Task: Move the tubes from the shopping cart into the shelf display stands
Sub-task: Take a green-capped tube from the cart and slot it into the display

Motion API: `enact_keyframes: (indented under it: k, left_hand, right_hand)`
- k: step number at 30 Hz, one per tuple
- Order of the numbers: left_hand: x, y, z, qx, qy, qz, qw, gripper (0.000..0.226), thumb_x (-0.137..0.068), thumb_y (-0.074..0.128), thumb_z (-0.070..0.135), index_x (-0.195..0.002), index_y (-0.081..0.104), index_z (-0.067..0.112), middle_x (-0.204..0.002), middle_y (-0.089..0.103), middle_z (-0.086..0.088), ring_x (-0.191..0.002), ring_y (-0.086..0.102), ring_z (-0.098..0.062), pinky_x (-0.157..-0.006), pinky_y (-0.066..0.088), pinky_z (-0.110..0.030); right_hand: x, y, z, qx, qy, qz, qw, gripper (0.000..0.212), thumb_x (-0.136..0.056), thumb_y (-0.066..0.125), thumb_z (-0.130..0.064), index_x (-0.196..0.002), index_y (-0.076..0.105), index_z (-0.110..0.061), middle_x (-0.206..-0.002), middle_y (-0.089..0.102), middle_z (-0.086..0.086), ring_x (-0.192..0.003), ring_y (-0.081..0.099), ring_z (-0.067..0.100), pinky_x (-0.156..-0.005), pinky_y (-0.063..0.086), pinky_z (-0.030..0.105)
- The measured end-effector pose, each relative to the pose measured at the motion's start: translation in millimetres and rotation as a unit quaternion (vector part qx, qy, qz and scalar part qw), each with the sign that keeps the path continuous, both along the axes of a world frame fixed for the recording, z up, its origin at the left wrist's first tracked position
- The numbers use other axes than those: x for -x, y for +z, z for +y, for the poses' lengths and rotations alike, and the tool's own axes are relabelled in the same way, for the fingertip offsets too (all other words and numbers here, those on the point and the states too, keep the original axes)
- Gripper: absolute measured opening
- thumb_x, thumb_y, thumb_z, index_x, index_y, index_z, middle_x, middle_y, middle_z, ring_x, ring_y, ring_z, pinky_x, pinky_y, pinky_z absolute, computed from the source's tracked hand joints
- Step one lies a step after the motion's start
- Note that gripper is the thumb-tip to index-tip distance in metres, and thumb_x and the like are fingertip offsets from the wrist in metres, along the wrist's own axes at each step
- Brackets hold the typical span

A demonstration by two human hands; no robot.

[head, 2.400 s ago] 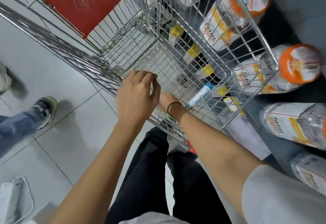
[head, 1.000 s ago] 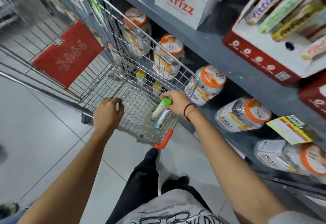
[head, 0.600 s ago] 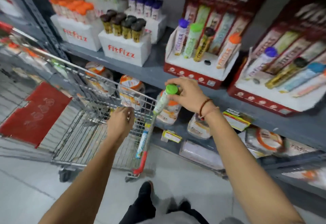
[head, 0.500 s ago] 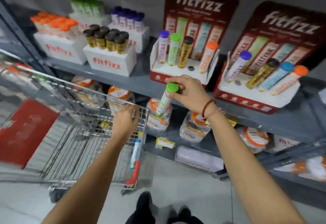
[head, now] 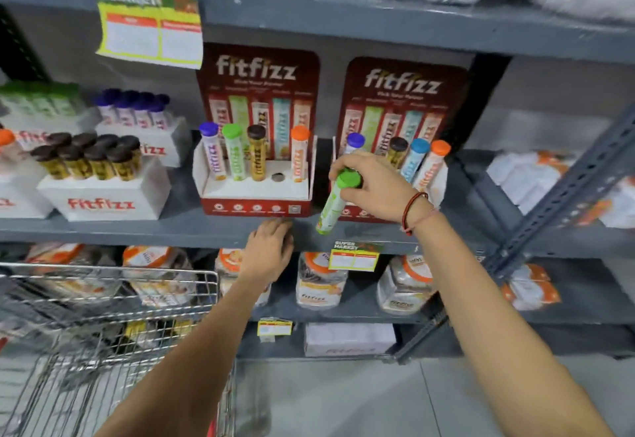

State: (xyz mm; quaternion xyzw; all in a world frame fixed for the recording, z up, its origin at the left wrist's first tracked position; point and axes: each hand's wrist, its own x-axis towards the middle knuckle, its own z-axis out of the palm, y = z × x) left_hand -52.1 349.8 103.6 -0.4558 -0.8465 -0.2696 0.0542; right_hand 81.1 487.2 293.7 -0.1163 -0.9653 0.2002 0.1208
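At the shelf (head: 206, 228) edge, my left hand (head: 269, 251) is resting loose and empty, steadying me by the cart (head: 113, 302). Between the two stands, my right hand (head: 372, 184) is gripping the green tube (head: 335, 204) by its cap, tilting it toward the right stand (head: 405, 148), probably for the gap beside the purple tube (head: 354, 142).
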Motion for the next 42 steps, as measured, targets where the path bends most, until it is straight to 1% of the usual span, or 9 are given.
enact_keyframes:
  k: [4,10,13,19,22,24,29,34,42]
  left_hand:
    - [3.8,-18.1,-1.2,0.036,-0.004,0.008,0.999,0.040,-0.089,0.055,0.015,-0.128,0.050,0.008,-0.137,0.050,-0.014,-0.129,0.041,-0.031,-0.107,0.029,-0.048]
    - [3.8,-23.1,-1.7,0.022,-0.005,0.018,1.000,0.041,-0.088,0.057,0.012,-0.128,0.050,0.008,-0.136,0.051,-0.014,-0.128,0.043,-0.031,-0.109,0.029,-0.049]
    - [4.0,-26.6,-2.5,0.021,-0.004,0.029,0.999,0.042,-0.088,0.057,0.012,-0.129,0.050,0.009,-0.137,0.050,-0.014,-0.129,0.042,-0.031,-0.110,0.026,-0.048]
    - [5.7,-33.3,-5.3,0.037,-0.015,0.047,0.998,0.049,-0.089,0.056,0.016,-0.136,0.041,0.013,-0.143,0.043,-0.012,-0.135,0.035,-0.028,-0.111,0.013,-0.041]
    - [6.7,-33.5,-5.6,0.039,-0.018,0.050,0.998,0.051,-0.089,0.057,0.016,-0.136,0.040,0.014,-0.144,0.043,-0.011,-0.135,0.034,-0.028,-0.111,0.012,-0.040]
    - [6.3,-33.8,-5.8,0.037,-0.018,0.052,0.998,0.051,-0.089,0.057,0.016,-0.136,0.040,0.014,-0.144,0.043,-0.011,-0.135,0.034,-0.028,-0.111,0.012,-0.041]
    - [7.7,-35.1,-5.7,0.035,-0.021,0.058,0.997,0.051,-0.089,0.057,0.016,-0.136,0.040,0.013,-0.143,0.043,-0.012,-0.134,0.035,-0.028,-0.111,0.015,-0.043]
    - [7.2,-37.0,-6.1,0.040,-0.021,0.057,0.997,0.052,-0.089,0.056,0.017,-0.137,0.038,0.015,-0.145,0.041,-0.010,-0.136,0.032,-0.027,-0.112,0.014,-0.042]
    - [8.2,-37.4,-6.3,0.048,-0.019,0.060,0.997,0.052,-0.090,0.055,0.019,-0.138,0.036,0.016,-0.146,0.039,-0.009,-0.137,0.030,-0.026,-0.112,0.012,-0.041]
  right_hand:
    - [-0.4,2.7,15.9,-0.023,-0.016,-0.011,1.000,0.017,-0.069,0.067,-0.007,-0.086,0.064,-0.011,-0.096,0.065,0.008,-0.091,0.056,0.023,-0.083,0.043,0.031]
    - [6.3,-7.0,34.6,-0.024,-0.020,-0.009,0.999,0.016,-0.078,0.071,-0.018,-0.086,0.063,-0.006,-0.092,0.066,0.009,-0.085,0.055,0.018,-0.071,0.035,0.022]
    - [7.4,-6.5,44.8,-0.033,-0.026,-0.022,0.999,0.025,-0.077,0.072,-0.017,-0.097,0.061,-0.008,-0.102,0.065,0.008,-0.091,0.054,0.015,-0.076,0.034,0.018]
    - [10.6,0.8,64.2,-0.047,-0.036,-0.049,0.997,0.039,-0.076,0.074,-0.012,-0.112,0.060,-0.010,-0.119,0.062,0.009,-0.112,0.054,0.023,-0.098,0.039,0.031]
    - [12.4,4.9,73.2,-0.050,-0.034,-0.054,0.997,0.036,-0.077,0.073,-0.011,-0.112,0.063,-0.013,-0.118,0.063,0.008,-0.090,0.058,0.008,-0.089,0.039,0.028]
    - [14.0,7.9,79.2,-0.056,-0.034,-0.054,0.996,0.035,-0.078,0.072,-0.011,-0.111,0.063,-0.014,-0.115,0.064,0.008,-0.069,0.045,-0.003,-0.082,0.036,0.025]
    - [19.2,22.4,94.8,-0.068,-0.044,-0.061,0.995,0.037,-0.077,0.073,-0.015,-0.113,0.063,-0.017,-0.119,0.063,0.007,-0.111,0.053,0.024,-0.097,0.038,0.034]
    - [29.1,27.6,113.3,-0.091,-0.072,-0.046,0.992,0.039,-0.076,0.073,-0.016,-0.114,0.063,-0.016,-0.123,0.062,0.006,-0.115,0.050,0.030,-0.106,0.028,0.039]
    - [39.2,13.3,129.8,-0.045,-0.103,-0.041,0.993,0.041,-0.082,0.068,-0.015,-0.122,0.057,-0.016,-0.130,0.056,0.011,-0.124,0.037,0.033,-0.105,0.033,0.044]
